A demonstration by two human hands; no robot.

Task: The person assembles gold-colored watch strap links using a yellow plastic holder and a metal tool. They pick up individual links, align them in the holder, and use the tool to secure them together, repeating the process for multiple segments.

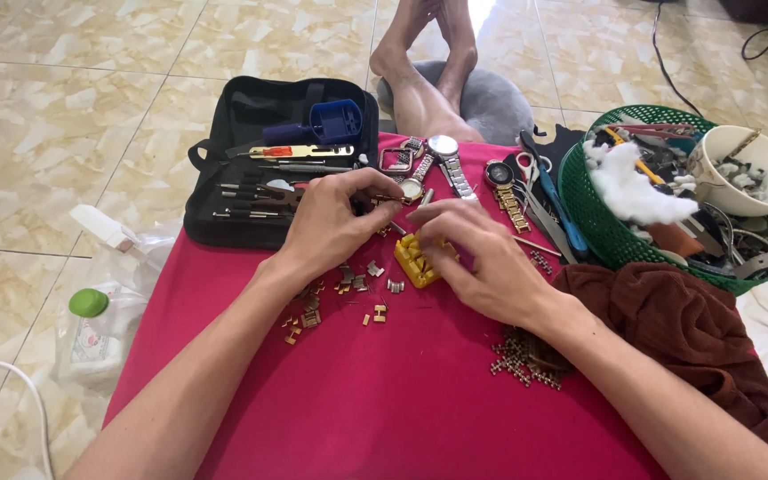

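Crowding both hands (402, 236): loose watch links (348, 293), tool case (264, 160), green basket (597, 227).

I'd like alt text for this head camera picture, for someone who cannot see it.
Two bare hands, the left hand and right hand, work over a small yellow watch-band tool on a red cloth strewn with loose metal band links. Behind lie wristwatches, an open black tool case and a green basket of odds and ends.

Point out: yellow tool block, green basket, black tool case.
yellow tool block (412, 263), head view, on its bare left end.
green basket (590, 227), head view, on its mesh wall.
black tool case (255, 100), head view, on the open lid.
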